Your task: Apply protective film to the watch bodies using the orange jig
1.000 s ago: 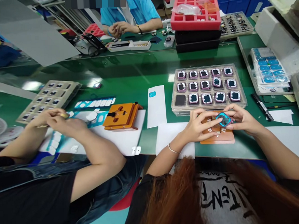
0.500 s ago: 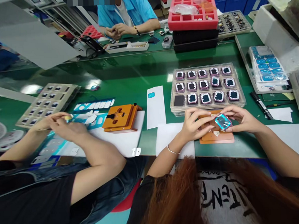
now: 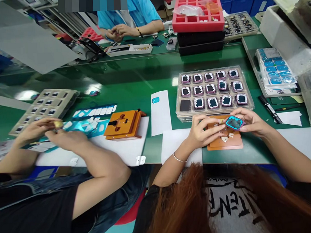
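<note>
watch case (image 3: 233, 123), its right edge partly hidden by the pinching right hand (image 3: 253, 122), the left hand's (image 3: 199, 133) grip impossible to tell, shows a dark face rimmed bright blue.

Fourteen casings (image 3: 210, 88) in my tray (image 3: 187, 116)
One more casing (image 3: 234, 123) in my right hand (image 3: 253, 122); one orange plate (image 3: 223, 146) beneath, one black marker (image 3: 269, 108).

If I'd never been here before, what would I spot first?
Probably the small rounded-square case with a bright blue rim, held in the right hand over a flat orange plate. Just behind it, a clear plastic tray shows rows of dark-faced, purple-edged square pieces. Toward the back, a bright red compartment tray sits on black boxes.
</note>
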### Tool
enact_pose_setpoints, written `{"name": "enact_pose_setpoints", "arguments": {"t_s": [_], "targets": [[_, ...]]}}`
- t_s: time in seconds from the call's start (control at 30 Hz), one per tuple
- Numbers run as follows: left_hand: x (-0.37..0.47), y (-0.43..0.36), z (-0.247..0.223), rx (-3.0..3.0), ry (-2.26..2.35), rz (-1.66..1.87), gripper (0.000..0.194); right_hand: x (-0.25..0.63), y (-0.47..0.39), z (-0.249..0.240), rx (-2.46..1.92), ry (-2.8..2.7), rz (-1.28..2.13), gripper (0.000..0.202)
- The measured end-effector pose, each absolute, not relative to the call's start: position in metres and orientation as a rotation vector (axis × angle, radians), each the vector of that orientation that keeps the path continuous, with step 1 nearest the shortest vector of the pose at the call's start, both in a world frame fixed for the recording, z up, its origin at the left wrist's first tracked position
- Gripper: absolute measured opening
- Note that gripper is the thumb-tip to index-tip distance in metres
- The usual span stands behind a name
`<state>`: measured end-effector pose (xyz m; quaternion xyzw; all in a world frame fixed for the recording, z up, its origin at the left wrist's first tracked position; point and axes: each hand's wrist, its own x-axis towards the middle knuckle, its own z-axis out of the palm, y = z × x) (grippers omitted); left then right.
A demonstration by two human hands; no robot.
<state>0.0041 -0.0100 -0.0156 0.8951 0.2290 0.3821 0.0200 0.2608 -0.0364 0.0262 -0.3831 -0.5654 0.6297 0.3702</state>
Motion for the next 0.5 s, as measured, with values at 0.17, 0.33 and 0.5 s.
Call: {"name": "enact_pose_setpoints", "arguments": {"t_s": [0.17, 0.33, 0.5], "targets": [[-0.015, 0.005, -0.015, 2.678, 0.977, 1.419, 0.019, 0.26, -0.035, 0.027, -0.933, -1.31, 1.665, 0.06], [-0.063, 0.044, -0.006, 1.913, 2.115, 1.652, 0.033, 0.264, -0.032, 0.023, -0.956, -1.333, 1.538, 0.05], [-0.082, 0.061, -0.007, 1.494, 2.595, 0.501, 0.076, 0.267, -0.029, 0.019, -1.029, -1.437, 1.41, 0.049]]}}
